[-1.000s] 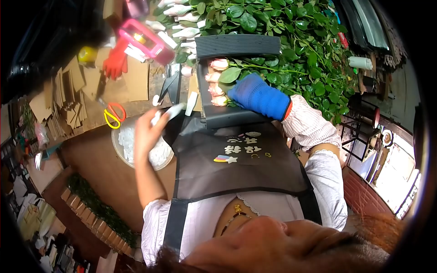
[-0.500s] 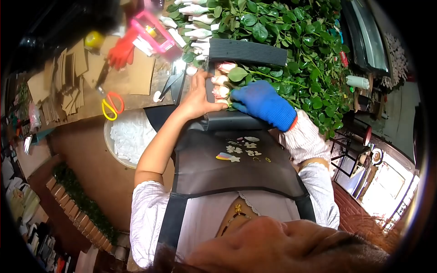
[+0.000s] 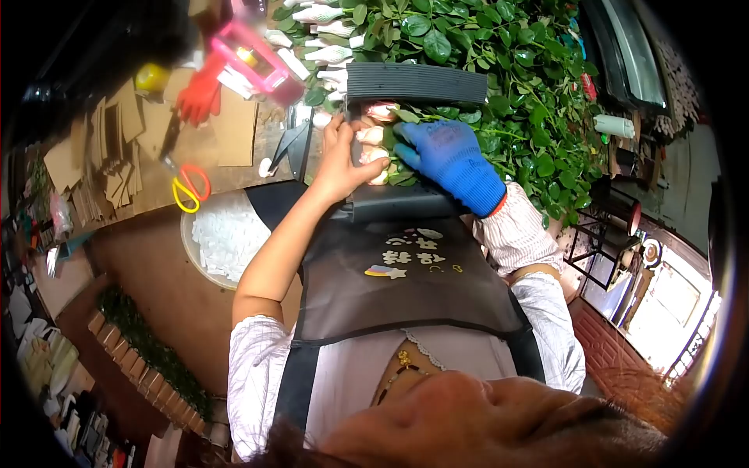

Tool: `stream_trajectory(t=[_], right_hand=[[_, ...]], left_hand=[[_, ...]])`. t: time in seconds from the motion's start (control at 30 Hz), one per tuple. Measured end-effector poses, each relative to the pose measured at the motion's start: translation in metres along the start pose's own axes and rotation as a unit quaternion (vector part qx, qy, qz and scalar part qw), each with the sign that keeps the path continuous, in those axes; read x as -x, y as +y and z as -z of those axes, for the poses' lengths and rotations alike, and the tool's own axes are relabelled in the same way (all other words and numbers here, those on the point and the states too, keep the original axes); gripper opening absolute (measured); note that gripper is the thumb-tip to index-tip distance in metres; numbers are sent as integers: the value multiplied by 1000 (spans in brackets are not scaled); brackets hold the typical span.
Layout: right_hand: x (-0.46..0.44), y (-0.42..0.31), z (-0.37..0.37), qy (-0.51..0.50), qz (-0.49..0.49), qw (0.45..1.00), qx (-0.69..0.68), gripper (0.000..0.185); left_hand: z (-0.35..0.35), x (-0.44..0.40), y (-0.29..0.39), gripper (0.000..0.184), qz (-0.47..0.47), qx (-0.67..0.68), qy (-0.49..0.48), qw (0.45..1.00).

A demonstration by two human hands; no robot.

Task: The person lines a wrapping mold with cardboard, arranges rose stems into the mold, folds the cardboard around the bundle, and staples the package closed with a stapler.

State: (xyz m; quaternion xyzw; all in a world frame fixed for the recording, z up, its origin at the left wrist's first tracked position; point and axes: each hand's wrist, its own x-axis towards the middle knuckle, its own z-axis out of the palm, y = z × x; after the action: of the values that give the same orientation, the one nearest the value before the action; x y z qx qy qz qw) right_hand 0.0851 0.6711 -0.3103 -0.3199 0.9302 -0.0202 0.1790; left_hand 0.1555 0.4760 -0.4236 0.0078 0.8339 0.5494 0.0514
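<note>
Inside a black ribbed holder (image 3: 417,84) lies a short column of pale pink roses (image 3: 370,136), with stems and leaves running to the right. My bare left hand (image 3: 342,156) is curved around the rose heads from the left, its thumb across the lowest one and its fingers at the upper ones. On the right, my right hand (image 3: 449,160), in a blue glove, is beside the rose heads over the leaves. Its thumb and fingers are apart, with no object visible between them. Part of the roses is hidden under my left hand.
Leafy stems (image 3: 530,101) and white-netted buds (image 3: 328,54) lie beyond the holder. At left are a pink dispenser (image 3: 261,66), a red glove (image 3: 201,93), cardboard pieces (image 3: 234,129), orange-yellow scissors (image 3: 189,187) and black-bladed scissors (image 3: 292,144). A bowl of white sleeves (image 3: 222,238) sits below.
My left hand has moved from above the bowl, where it held a white sleeve, up and right onto the roses. My right hand has shifted slightly and its fingers have spread.
</note>
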Motion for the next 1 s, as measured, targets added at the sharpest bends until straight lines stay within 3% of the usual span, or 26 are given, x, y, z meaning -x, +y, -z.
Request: stream_trajectory(t=[0.07,0.27,0.43,0.53,0.57,0.6,0.7,0.77,0.8,0.9,0.93,1.0], right_hand=[[-13,8,-28,-2,10,1000,11,29],[-19,-4,-7,-73,30,996,51,28],[-9,0,-1,-106,13,993,50,29],[1,8,2,-36,-57,998,18,32],[2,8,1,-5,-78,997,9,32],[-6,12,-3,-61,-82,994,36,34],[-33,18,-20,-87,-64,991,84,31],[-29,17,-16,-33,-3,996,78,28],[-30,17,-15,-35,13,997,68,27],[-29,18,-9,-50,32,996,68,27],[-30,19,-6,-56,34,995,74,27],[-34,24,-12,-83,50,989,109,27]], left_hand=[[0,0,-1,69,-5,3,-6,1000],[3,2,4,56,10,27,-10,1000],[-3,-7,10,35,46,31,43,998],[-4,-5,7,32,39,41,55,997],[-5,-4,6,32,38,40,61,997],[-7,-4,6,32,35,39,65,997],[-8,-5,5,35,35,18,66,997],[-8,-5,7,36,36,2,67,997],[-9,-4,6,50,8,-52,83,995],[-5,-5,7,69,59,51,69,995],[-7,-5,2,82,37,43,74,996],[-10,-6,-6,80,-22,-13,85,996]])
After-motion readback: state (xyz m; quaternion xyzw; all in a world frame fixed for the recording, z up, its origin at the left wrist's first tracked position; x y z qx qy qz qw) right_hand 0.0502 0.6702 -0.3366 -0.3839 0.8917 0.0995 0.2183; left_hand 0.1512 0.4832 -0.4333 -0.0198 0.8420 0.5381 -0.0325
